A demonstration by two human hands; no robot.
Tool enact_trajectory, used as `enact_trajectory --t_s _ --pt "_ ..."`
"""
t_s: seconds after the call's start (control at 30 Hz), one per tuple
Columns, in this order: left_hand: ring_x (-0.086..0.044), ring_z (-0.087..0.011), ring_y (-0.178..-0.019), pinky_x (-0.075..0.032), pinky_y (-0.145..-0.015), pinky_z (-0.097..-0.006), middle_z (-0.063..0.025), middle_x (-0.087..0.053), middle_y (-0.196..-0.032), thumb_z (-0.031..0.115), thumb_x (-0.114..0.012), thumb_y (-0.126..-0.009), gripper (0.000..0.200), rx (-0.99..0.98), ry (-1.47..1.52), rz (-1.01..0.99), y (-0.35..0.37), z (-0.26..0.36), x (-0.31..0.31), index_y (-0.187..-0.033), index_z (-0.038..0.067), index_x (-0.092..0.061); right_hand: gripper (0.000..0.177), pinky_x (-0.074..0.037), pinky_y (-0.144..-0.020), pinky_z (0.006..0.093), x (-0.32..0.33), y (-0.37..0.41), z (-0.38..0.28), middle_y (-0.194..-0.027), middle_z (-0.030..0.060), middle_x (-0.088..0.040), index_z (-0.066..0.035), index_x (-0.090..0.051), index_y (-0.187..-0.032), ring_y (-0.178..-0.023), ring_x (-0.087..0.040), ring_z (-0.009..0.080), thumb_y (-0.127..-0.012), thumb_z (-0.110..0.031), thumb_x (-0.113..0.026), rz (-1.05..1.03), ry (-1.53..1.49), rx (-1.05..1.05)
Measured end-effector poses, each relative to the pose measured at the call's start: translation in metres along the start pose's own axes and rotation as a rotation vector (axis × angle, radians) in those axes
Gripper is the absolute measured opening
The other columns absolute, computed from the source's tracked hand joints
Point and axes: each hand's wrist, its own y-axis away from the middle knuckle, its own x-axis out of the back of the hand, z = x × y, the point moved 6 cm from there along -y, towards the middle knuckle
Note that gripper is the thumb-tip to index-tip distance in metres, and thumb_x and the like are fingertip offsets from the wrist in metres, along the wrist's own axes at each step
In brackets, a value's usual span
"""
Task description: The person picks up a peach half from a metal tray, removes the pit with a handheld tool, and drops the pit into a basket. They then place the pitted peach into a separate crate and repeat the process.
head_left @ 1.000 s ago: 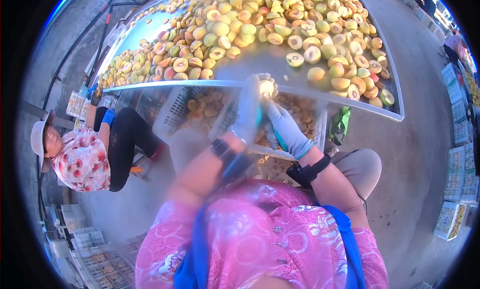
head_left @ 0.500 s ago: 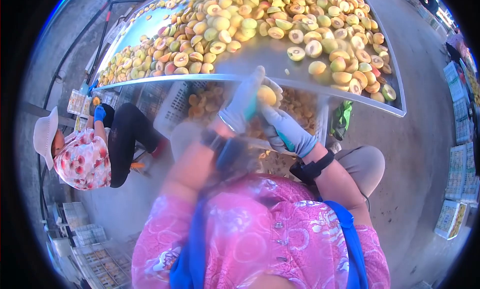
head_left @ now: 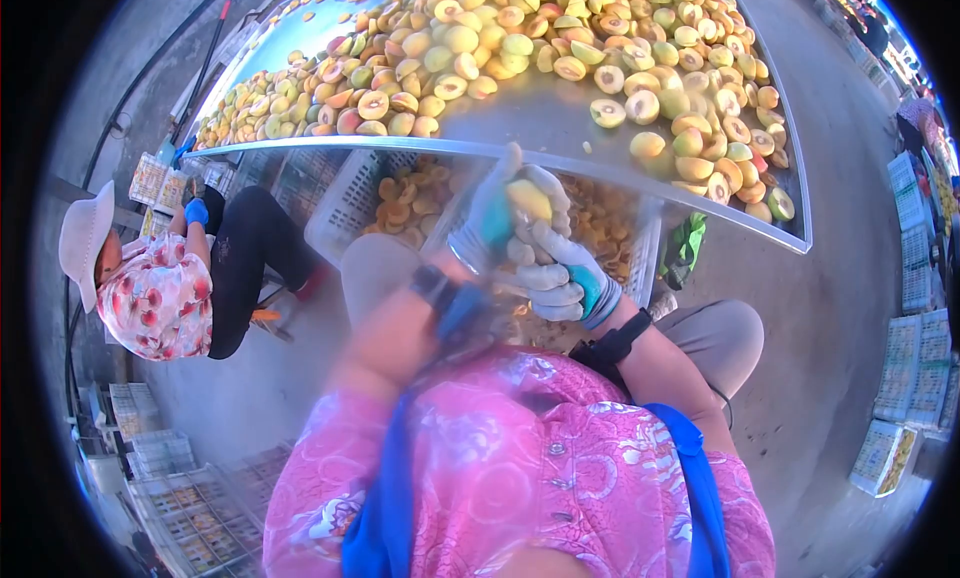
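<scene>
**Head view: one fruit in hand, worktop pile largely cut**

Left hand (head_left: pixel 493 218) grip closed on a yellow fruit (head_left: pixel 527 199), held over the crate (head_left: pixel 345 213) just below the worktop (head_left: pixel 530 118) edge. Right hand (head_left: pixel 562 275) curled shut beneath it (contents unclear). Many pieces on the worktop look halved already; some look whole. Half a second back the right fingers were straighter.

Open-air fruit-processing yard. A long sheet-metal table (head_left: pixel 540 118) heaped with halved peaches (head_left: pixel 520 38) stands over white plastic crates (head_left: pixel 350 208) holding more fruit. The floor (head_left: pixel 840 308) is bare concrete. A second worker (head_left: pixel 160 298) in a sun hat sits low nearby, and stacked trays (head_left: pixel 910 378) line the yard's edge. The wearer's left hand (head_left: pixel 490 218), in a work glove, grips one peach piece (head_left: pixel 527 198).
</scene>
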Motion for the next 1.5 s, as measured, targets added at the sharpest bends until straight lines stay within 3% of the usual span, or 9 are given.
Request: enact_trajectory --t_s 0.13,0.17,0.27,0.37,0.83,1.03,1.13,1.2,1.5 --pt "-0.064 -0.0317 -0.079 -0.054 -0.074 -0.0451 -0.0139 -0.065 -0.087 0.054 -0.048 -0.095 0.052 -0.441 -0.464 0.353 0.019 0.049 0.026 -0.092 0.003 -0.061 0.042 -0.025 -0.029 0.0208 -0.006 0.007 0.001 -0.06 -0.004 -0.039 -0.01 -0.052 -0.104 -0.035 -0.032 0.0051 -0.102 -0.049 -0.037 -0.157 -0.164 -0.014" --pt "-0.065 -0.0328 -0.079 -0.055 -0.074 -0.0448 -0.0162 -0.066 -0.089 0.053 -0.045 -0.096 0.054 -0.423 -0.101 0.268 0.023 0.062 0.038 -0.094 0.001 -0.061 0.043 -0.025 -0.029 0.021 -0.006 0.011 -0.002 -0.062 -0.0036 -0.04 -0.009 -0.052 -0.104 -0.035 -0.033 0.0054 -0.102 -0.049 -0.036 -0.192 -0.166 0.022" --pt "-0.066 -0.018 -0.085 -0.055 -0.078 -0.0314 -0.0112 -0.067 -0.097 0.032 -0.048 -0.101 0.038 -0.601 -1.107 0.645 0.071 0.126 0.037 -0.11 -0.002 -0.062 0.044 -0.028 -0.031 0.0219 -0.001 0.02 -0.017 -0.064 -0.0031 -0.043 -0.008 -0.052 -0.106 -0.037 -0.034 0.0058 -0.102 -0.049 -0.035 -0.179 -0.146 0.155" --pt "-0.06 -0.0138 -0.096 -0.049 -0.085 -0.026 -0.0072 -0.063 -0.108 0.022 -0.055 -0.096 0.031 -0.741 -1.021 0.667 0.065 0.166 0.06 -0.118 0.001 -0.062 0.044 -0.031 -0.033 0.0236 0.004 0.023 -0.026 -0.064 -0.0031 -0.043 -0.008 -0.052 -0.107 -0.039 -0.036 0.0062 -0.102 -0.049 -0.034 -0.158 -0.13 0.243" --pt "-0.054 -0.0332 -0.119 -0.043 -0.098 -0.0378 -0.0217 -0.056 -0.127 0.042 -0.06 -0.086 0.056 -0.165 -1.921 0.506 -0.179 0.062 0.003 -0.123 0.001 -0.055 0.041 -0.028 -0.034 0.024 -0.016 0.041 -0.057 -0.062 -0.0056 -0.04 -0.014 -0.053 -0.103 -0.038 -0.032 0.0069 -0.101 -0.051 -0.036 0.143 0.051 0.474" --pt "-0.062 -0.0341 -0.102 -0.048 -0.087 -0.04 -0.0222 -0.059 -0.117 0.03 -0.065 -0.082 0.048 -0.157 -1.856 0.404 -0.166 0.042 -0.015 -0.12 0.005 -0.051 0.04 -0.028 -0.034 0.0239 -0.015 0.047 -0.061 -0.062 -0.0049 -0.04 -0.014 -0.052 -0.102 -0.039 -0.033 0.008 -0.1 -0.052 -0.041 0.303 0.207 0.531" --pt "-0.062 -0.0306 -0.097 -0.05 -0.085 -0.0407 -0.0195 -0.06 -0.109 0.021 -0.06 -0.083 0.042 -0.215 -1.538 0.368 -0.144 0.036 -0.018 -0.12 0.005 -0.05 0.039 -0.031 -0.035 0.0243 -0.014 0.053 -0.067 -0.063 -0.0032 -0.042 -0.012 -0.052 -0.102 -0.04 -0.036 0.0089 -0.099 -0.049 -0.044 0.458 0.33 0.567" --pt "-0.061 -0.0288 -0.092 -0.053 -0.083 -0.0431 -0.0164 -0.059 -0.103 0.016 -0.056 -0.082 0.041 -0.267 -0.757 0.202 -0.128 0.028 -0.018 -0.122 0.006 -0.049 0.038 -0.032 -0.036 0.0242 -0.013 0.056 -0.071 -0.063 -0.0027 -0.043 -0.012 -0.052 -0.102 -0.041 -0.037 0.0087 -0.099 -0.048 -0.045 0.553 0.418 0.585" --pt "-0.061 -0.0342 -0.101 -0.049 -0.092 -0.0485 -0.0213 -0.061 -0.113 0.034 -0.05 -0.097 0.04 -0.205 0.002 -0.031 -0.063 0.009 -0.013 -0.119 0.001 -0.054 0.036 -0.035 -0.033 0.0241 -0.012 0.053 -0.081 -0.064 0.0025 -0.051 -0.003 -0.052 -0.108 -0.036 -0.044 0.0113 -0.101 -0.037 -0.044 0.913 1.054 0.706"
